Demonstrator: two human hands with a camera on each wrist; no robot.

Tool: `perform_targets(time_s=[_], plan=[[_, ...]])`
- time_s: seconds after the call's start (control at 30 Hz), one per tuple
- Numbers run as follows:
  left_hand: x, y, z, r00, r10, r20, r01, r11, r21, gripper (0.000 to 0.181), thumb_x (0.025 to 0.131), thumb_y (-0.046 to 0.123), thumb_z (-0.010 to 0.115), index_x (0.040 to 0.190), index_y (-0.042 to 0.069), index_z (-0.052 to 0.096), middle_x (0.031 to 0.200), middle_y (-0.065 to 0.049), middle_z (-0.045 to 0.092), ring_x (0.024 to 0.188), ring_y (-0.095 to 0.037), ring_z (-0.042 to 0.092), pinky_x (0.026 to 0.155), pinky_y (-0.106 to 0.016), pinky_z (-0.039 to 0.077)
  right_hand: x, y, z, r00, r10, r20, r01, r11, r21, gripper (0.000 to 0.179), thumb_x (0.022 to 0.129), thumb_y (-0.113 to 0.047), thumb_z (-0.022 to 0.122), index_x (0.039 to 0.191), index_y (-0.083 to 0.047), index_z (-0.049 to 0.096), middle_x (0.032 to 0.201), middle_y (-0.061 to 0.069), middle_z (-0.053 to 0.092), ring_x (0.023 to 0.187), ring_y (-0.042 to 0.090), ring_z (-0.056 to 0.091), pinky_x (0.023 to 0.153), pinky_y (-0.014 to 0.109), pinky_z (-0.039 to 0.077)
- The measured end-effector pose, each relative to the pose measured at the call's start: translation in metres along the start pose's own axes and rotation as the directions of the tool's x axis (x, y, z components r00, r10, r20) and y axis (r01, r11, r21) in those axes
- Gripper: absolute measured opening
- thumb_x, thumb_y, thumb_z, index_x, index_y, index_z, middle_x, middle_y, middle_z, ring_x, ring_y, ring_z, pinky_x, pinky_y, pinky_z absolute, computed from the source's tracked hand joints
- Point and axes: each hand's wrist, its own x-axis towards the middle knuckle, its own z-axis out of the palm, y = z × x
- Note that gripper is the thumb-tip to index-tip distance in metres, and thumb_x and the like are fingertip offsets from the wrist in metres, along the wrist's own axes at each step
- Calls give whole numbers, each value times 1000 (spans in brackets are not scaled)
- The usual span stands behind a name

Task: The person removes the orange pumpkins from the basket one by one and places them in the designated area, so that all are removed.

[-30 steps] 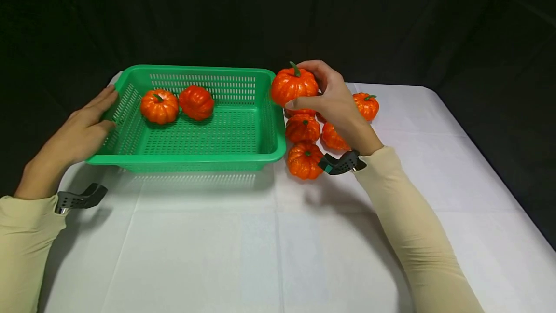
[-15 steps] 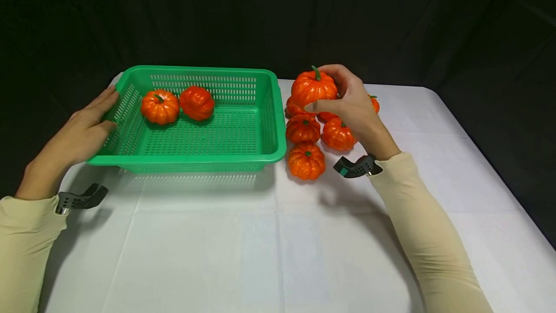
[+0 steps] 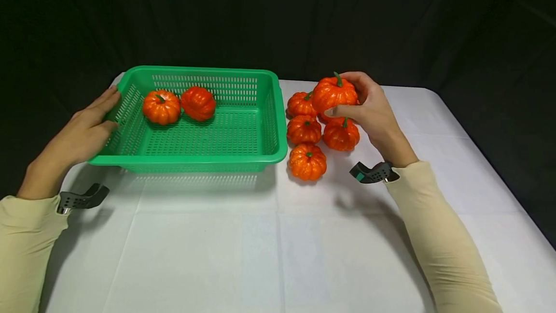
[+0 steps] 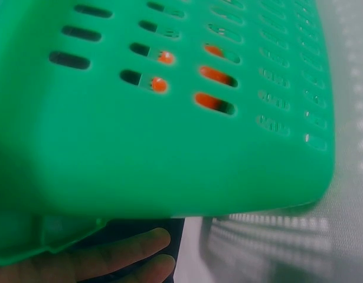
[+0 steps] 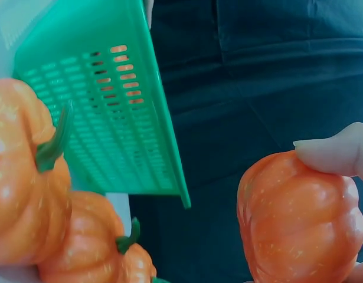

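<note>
In the head view, my right hand (image 3: 373, 105) holds a small orange pumpkin (image 3: 333, 96) with a green stem, thumb on its near side. It is raised over several similar pumpkins (image 3: 307, 162) on the table. The right wrist view shows the held pumpkin (image 5: 302, 218) pinched between thumb and fingers. My left hand (image 3: 84, 129) rests at the left rim of a green perforated basket (image 3: 187, 159), its fingers fairly straight. In the left wrist view, two fingers (image 4: 128, 250) extend beside the basket's end wall (image 4: 169, 159). Two pumpkins, one orange (image 3: 161, 108) and one redder (image 3: 198, 104), lie inside the basket.
A white cloth (image 3: 208, 255) covers the table, with a black curtain (image 3: 278, 18) behind it. The loose pumpkins stand close along the basket's right side. My right hand and the held pumpkin hide part of that group. Black camera mounts (image 3: 373, 173) hang at both wrists.
My right hand has moved right and slightly down with the held pumpkin, away from the basket's right rim. More of the pumpkins beside the basket show. The left hand stays at the rim.
</note>
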Motion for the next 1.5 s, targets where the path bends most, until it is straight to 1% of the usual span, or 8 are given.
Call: perform_targets(time_s=[0.33,0.6,0.7,0.87,0.97,1.23,1.4,1.5], plan=[[1,0,-1,1000,-3,13,3,1000,-2,61,108,5,34,161,-8,7,171,-19,-7,155,-43,-6,121,-58,-4,-5,8,-18,998,32,-63,-36,998,-58,65,84,-4,80,141,-16,52,138,6,55,121,27,52,82,31,58],[1,1,-1,1000,-14,19,14,1000,-4,61,108,6,33,162,-7,6,171,-19,-7,155,-42,-6,121,-57,-4,-9,14,-32,995,38,-95,-41,999,-32,65,83,1,81,139,-14,53,137,9,55,119,28,51,78,29,59],[2,0,-1,1000,-9,16,9,1000,-1,61,108,6,33,162,-7,6,171,-19,-7,155,-42,-6,121,-57,-4,-10,16,-37,993,44,-108,-48,998,-35,65,83,1,82,139,-13,53,137,8,55,120,27,50,81,26,58],[2,-1,-1,1000,9,4,-9,1000,6,61,108,7,34,162,-7,9,172,-18,-5,155,-42,-4,121,-57,-3,-9,19,-45,990,55,-127,-58,998,-15,66,84,2,82,140,-11,52,139,9,54,123,25,48,92,24,52],[1,-2,-1,1000,18,-6,-18,1000,7,61,108,8,35,162,-7,10,172,-18,-3,155,-42,-3,122,-57,-2,-7,22,-49,988,66,-140,-70,997,-24,65,85,2,81,140,-12,52,139,7,53,123,24,48,95,26,51],[-2,-2,1,1000,14,-15,-14,1000,9,61,108,9,35,162,-6,11,172,-17,-3,155,-42,-2,122,-57,-2,-3,34,-62,982,89,-164,-103,992,-77,61,87,-2,82,138,-14,51,137,5,53,121,22,47,93,24,50],[-2,-1,0,1000,1,-3,-1,1000,11,61,108,7,34,162,-8,9,171,-20,-5,155,-43,-4,121,-56,-4,0,41,-71,977,123,-172,-147,980,-136,63,88,-5,82,141,-13,49,137,3,52,121,20,47,94,23,51],[-1,0,-1,1000,1,-3,-1,1000,11,61,108,6,34,161,-9,9,171,-21,-5,155,-44,-4,121,-56,-4,1,45,-76,973,145,-180,-172,975,-140,64,88,-3,81,142,-12,48,136,3,51,120,20,47,93,21,51]])
